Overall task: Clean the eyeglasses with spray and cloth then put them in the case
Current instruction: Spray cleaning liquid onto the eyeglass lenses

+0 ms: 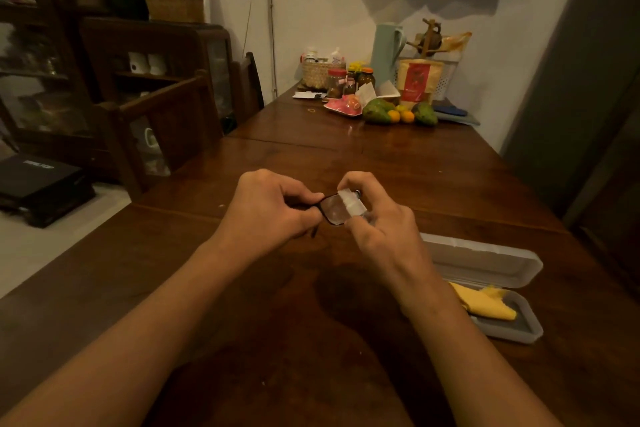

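Left hand (273, 206): pinching eyeglasses (331, 211), mid-picture.
Right hand (381, 218): gripping spray bottle (354, 203).
Case (502, 263): open, lower right, holding cloth (485, 303).

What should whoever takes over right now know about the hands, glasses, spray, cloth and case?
Left hand: fingers pinch the eyeglasses by the frame, above the table.
Right hand: grips the spray bottle, held right at one lens.
Case: open on the table to the right, with the yellow cloth in it.
Done: case open, spraying stage.
Left: wipe with the cloth, put the glasses in the case.
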